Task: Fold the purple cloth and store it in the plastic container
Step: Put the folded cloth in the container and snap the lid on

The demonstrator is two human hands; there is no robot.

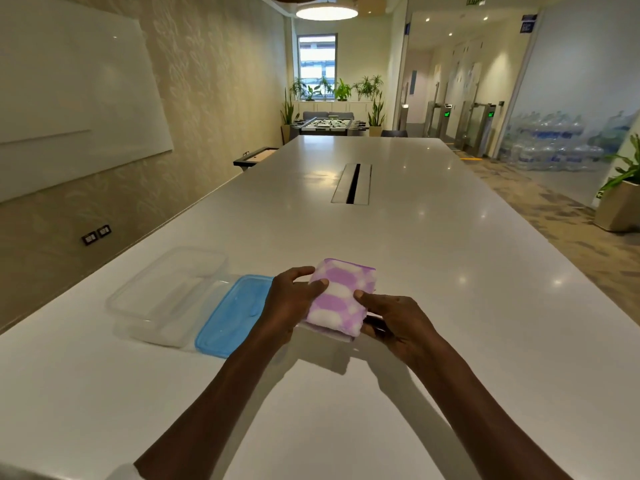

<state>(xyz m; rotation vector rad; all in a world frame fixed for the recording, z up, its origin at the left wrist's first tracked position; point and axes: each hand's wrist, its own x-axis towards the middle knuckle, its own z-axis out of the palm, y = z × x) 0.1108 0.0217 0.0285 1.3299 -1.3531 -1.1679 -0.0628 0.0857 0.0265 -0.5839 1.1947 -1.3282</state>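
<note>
Folded purple cloth (341, 299) near surface (450, 271) front edge, right side clear; left hand (289, 303) and right hand (394, 322) both grip it.

The left hand (289, 303) hides the blue lid's (230, 315) corner.

**An office meeting room opening onto a lobby**

The place reads as an office. A long white tabletop (398, 258) of conference size runs down the room, with a recessed cable hatch (351, 183) set in its middle. A large whiteboard (74, 98) hangs on the textured wall to the left, above wall sockets (96, 234). On the right, entry turnstiles (479, 124) with green indicator lights stand near stacked packs of bottled water (561, 143). At the far end are a foosball table (327, 125), potted plants (341, 90) below a window (317, 58), and a green exit sign (475, 1) overhead.
</note>
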